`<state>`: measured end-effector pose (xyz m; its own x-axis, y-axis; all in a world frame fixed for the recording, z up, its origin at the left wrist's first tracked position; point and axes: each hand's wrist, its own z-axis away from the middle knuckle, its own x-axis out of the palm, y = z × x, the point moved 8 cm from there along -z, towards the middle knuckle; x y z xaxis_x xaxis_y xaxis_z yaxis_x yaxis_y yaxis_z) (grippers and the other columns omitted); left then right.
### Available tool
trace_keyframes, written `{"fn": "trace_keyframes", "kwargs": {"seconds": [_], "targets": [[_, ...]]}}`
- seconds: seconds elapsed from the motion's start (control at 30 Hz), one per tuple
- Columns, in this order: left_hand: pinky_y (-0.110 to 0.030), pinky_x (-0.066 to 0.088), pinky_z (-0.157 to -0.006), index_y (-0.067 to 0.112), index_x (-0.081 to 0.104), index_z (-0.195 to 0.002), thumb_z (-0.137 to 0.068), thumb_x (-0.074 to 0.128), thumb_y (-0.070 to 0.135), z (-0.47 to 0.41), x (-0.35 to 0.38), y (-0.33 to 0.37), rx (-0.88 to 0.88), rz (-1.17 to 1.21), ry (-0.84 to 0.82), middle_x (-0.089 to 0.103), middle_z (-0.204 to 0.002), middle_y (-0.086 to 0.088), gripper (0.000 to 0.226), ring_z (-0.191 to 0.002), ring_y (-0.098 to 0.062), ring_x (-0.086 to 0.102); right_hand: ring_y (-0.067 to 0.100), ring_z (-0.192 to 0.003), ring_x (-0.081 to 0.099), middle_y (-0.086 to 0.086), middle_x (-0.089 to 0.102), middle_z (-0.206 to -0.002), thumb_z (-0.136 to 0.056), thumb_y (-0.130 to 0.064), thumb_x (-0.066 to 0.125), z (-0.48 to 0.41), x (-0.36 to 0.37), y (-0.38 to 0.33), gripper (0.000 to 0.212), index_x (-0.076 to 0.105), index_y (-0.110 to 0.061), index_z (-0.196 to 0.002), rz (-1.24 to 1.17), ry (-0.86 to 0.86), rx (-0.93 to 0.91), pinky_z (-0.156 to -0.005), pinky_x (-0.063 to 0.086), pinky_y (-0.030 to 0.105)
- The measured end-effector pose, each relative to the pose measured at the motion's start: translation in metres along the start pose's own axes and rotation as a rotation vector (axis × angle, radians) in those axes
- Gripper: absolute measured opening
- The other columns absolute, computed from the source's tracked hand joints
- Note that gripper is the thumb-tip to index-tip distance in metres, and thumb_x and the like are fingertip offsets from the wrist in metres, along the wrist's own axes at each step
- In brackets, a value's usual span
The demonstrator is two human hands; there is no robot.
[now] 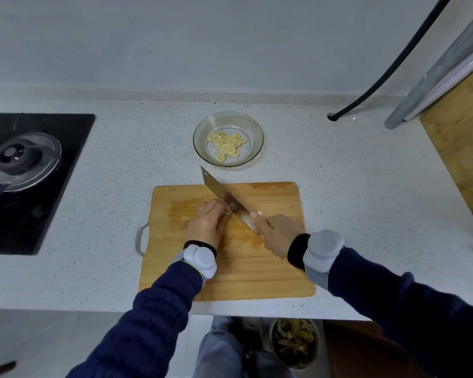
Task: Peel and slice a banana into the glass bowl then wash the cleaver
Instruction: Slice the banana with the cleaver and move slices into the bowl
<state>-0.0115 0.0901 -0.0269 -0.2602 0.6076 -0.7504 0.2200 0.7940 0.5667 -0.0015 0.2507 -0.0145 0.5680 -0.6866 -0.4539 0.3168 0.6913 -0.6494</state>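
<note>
A wooden cutting board (257, 268) lies on the counter in front of me. My right hand (277, 234) grips the handle of a steel cleaver (219, 190), whose blade slants up to the left across the board. My left hand (206, 223) sits curled on the board against the left face of the blade, its fingertips bunched at the cutting spot; whatever banana lies under them is hidden. Behind the board stands a glass bowl (253, 126) holding several banana slices (227, 145).
A black gas hob (25, 175) with a burner fills the left of the speckled counter. A second wooden board (459, 137) leans at the right, beside a black hose (388, 69). On the floor below the counter edge, a bin (295, 342) holds peels.
</note>
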Motion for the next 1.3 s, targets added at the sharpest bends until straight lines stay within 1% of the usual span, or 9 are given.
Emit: {"fn": "trace_keyframes", "kwargs": {"seconds": [0.2, 0.37, 0.5, 0.57, 0.7, 0.87, 1.0, 1.17, 1.3], "targets": [[-0.036, 0.055, -0.06, 0.016, 0.063, -0.087, -0.082, 0.067, 0.003, 0.001, 0.0, -0.002, 0.0, 0.021, -0.002, 0.065, -0.098, 0.003, 0.014, -0.091, -0.019, 0.06, 0.011, -0.045, 0.038, -0.001, 0.045, -0.054, -0.097, -0.055, 0.03, -0.001, 0.004, 0.004, 0.057, 0.049, -0.013, -0.064, -0.006, 0.023, -0.012, -0.047, 0.03, 0.019], [-0.037, 0.055, -0.062, 0.019, 0.06, -0.088, -0.082, 0.066, 0.005, 0.002, 0.001, -0.003, 0.001, 0.053, 0.0, 0.064, -0.1, 0.005, 0.017, -0.091, -0.019, 0.06, 0.01, -0.046, 0.04, -0.004, 0.047, -0.055, -0.097, -0.055, 0.031, 0.001, 0.004, 0.009, 0.055, 0.05, -0.015, -0.065, -0.079, 0.062, -0.002, -0.046, 0.033, 0.02], [-0.036, 0.055, -0.064, 0.017, 0.061, -0.087, -0.083, 0.067, 0.007, 0.003, -0.001, -0.004, -0.008, 0.053, 0.003, 0.065, -0.099, 0.005, 0.012, -0.091, -0.016, 0.06, 0.011, -0.044, 0.038, -0.003, 0.045, -0.054, -0.094, -0.059, 0.033, 0.005, 0.0, 0.01, 0.054, 0.05, -0.016, -0.067, -0.14, 0.087, -0.004, -0.044, 0.033, 0.021], [-0.035, 0.055, -0.063, 0.016, 0.062, -0.086, -0.083, 0.065, 0.01, 0.003, -0.003, -0.003, -0.013, 0.041, 0.007, 0.065, -0.098, 0.004, 0.007, -0.09, -0.016, 0.06, 0.012, -0.044, 0.037, -0.002, 0.045, -0.055, -0.093, -0.061, 0.034, 0.007, -0.001, 0.01, 0.054, 0.05, -0.016, -0.067, -0.168, 0.084, -0.01, -0.043, 0.033, 0.021], [-0.035, 0.055, -0.062, 0.013, 0.064, -0.086, -0.082, 0.067, 0.006, 0.003, -0.002, -0.002, -0.036, 0.015, -0.005, 0.065, -0.097, 0.002, 0.008, -0.089, -0.017, 0.06, 0.012, -0.044, 0.037, 0.001, 0.046, -0.059, -0.092, -0.062, 0.036, 0.012, 0.0, 0.006, 0.054, 0.052, -0.015, -0.069, -0.197, 0.058, -0.026, -0.041, 0.032, 0.021], [-0.033, 0.054, -0.06, 0.014, 0.064, -0.085, -0.08, 0.068, 0.005, 0.004, -0.002, -0.003, -0.051, 0.004, -0.011, 0.065, -0.095, 0.003, 0.011, -0.088, -0.019, 0.061, 0.015, -0.048, 0.038, 0.007, 0.049, -0.067, -0.092, -0.062, 0.035, 0.014, 0.003, 0.006, 0.058, 0.056, -0.01, -0.078, -0.178, 0.037, -0.013, -0.041, 0.032, 0.021], [-0.031, 0.054, -0.056, 0.014, 0.064, -0.084, -0.079, 0.069, 0.004, 0.004, -0.003, 0.0, -0.051, -0.011, -0.005, 0.066, -0.096, 0.002, 0.011, -0.088, -0.02, 0.062, 0.013, -0.044, 0.037, 0.001, 0.045, -0.055, -0.093, -0.061, 0.033, 0.014, 0.002, 0.003, 0.057, 0.051, -0.012, -0.07, -0.133, 0.039, -0.015, -0.04, 0.032, 0.021], [-0.028, 0.053, -0.062, 0.013, 0.065, -0.085, -0.08, 0.069, 0.004, 0.004, -0.002, -0.001, -0.038, 0.012, -0.006, 0.066, -0.096, 0.002, 0.011, -0.089, -0.019, 0.061, 0.013, -0.042, 0.037, 0.001, 0.045, -0.053, -0.094, -0.059, 0.032, 0.013, 0.002, 0.001, 0.057, 0.049, -0.012, -0.067, -0.089, 0.038, -0.009, -0.04, 0.033, 0.019], [-0.028, 0.053, -0.061, 0.014, 0.065, -0.085, -0.081, 0.069, 0.006, 0.003, -0.001, -0.003, -0.038, 0.0, -0.004, 0.066, -0.095, 0.003, 0.01, -0.088, -0.018, 0.061, 0.012, -0.044, 0.039, 0.001, 0.046, -0.054, -0.097, -0.056, 0.03, 0.009, 0.004, -0.004, 0.057, 0.049, -0.012, -0.066, -0.021, 0.03, -0.025, -0.045, 0.034, 0.019]]}}
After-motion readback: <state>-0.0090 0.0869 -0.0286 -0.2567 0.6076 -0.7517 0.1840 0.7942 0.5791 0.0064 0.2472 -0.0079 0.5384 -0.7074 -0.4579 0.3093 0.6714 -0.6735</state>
